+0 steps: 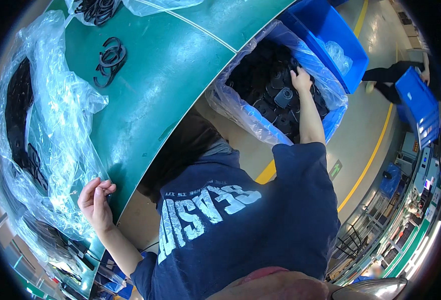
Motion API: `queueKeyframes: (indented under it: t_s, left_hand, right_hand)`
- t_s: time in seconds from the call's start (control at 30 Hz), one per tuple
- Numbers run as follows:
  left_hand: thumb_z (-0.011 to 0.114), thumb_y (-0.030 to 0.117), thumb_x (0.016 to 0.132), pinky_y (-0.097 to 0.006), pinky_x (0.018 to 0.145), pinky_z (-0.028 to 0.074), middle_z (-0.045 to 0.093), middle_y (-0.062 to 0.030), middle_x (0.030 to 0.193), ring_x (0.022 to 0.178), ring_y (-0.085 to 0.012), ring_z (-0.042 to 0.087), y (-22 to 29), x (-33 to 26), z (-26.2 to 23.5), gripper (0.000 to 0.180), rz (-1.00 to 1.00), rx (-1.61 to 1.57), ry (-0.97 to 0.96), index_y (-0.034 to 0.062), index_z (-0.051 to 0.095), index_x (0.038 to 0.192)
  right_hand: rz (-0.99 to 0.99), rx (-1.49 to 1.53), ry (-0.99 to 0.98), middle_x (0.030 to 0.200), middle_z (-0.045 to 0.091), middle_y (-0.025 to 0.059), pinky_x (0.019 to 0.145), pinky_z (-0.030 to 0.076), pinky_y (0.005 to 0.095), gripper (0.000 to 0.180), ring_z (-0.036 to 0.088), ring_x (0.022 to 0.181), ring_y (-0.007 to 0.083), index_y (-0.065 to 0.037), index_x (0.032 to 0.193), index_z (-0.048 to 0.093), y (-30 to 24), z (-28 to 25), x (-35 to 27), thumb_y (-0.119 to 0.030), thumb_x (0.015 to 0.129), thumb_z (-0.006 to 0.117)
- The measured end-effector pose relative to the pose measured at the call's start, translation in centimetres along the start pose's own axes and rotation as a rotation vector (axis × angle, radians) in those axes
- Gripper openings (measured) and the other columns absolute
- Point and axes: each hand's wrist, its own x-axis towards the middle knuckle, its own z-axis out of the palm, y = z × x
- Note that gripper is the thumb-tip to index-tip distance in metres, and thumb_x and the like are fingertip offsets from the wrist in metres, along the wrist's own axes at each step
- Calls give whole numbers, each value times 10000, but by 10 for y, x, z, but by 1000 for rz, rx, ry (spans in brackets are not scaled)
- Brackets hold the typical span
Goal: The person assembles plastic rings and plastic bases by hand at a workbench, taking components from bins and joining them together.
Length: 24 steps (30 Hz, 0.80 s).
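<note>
My right hand [302, 81] reaches into a blue bin [334, 121] lined with clear plastic, on my right. Its thumb and fingers close on a black plastic part [294, 63] at the top of the heap. Many similar black moulded parts [283, 97], some with a round boss, fill the bin. My left hand [96, 204] is at the green table's [145, 115] near edge, beside a large clear plastic bag [63, 125]. Its fingers curl in toward the thumb; a small dark bit shows by the fingertips, too small to name.
Black curved strips [111, 61] lie on the table, with more in a bag [96, 10] at the far edge. A second blue bin [325, 35] with crumpled plastic stands behind the lined one. Beyond the yellow-lined aisle, a person carries a blue crate [418, 102].
</note>
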Motion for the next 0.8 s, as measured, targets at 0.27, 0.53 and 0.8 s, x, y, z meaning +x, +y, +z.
queueKeyframes:
  t_s: [0.27,0.53,0.8]
  left_hand:
    - [509,5,876,-319,733,526,650,-181,902,780,-230,650,3,-3,2,187,82,121,-43,-65,578,1036]
    - [569,-5,798,-283,652,521,683,-113,813,726,-213,668,36,1,25,158,348,429,-314,-26,655,928]
    - [588,31,792,-302,707,501,667,-100,848,778,-236,643,63,10,-4,170,487,507,-77,16,654,948]
  right_hand:
    - [214,-17,54,1414,293,172,996,308,519,561,326,1265,362,-143,1325,416,-19,7,-9,-442,855,476]
    - [-144,370,247,1111,604,173,874,446,365,460,573,1019,333,-19,1180,546,-59,-30,-74,-335,848,581]
    - [-492,1125,-112,1073,610,125,857,447,277,281,581,957,175,73,1132,540,-183,-128,-148,-80,897,541]
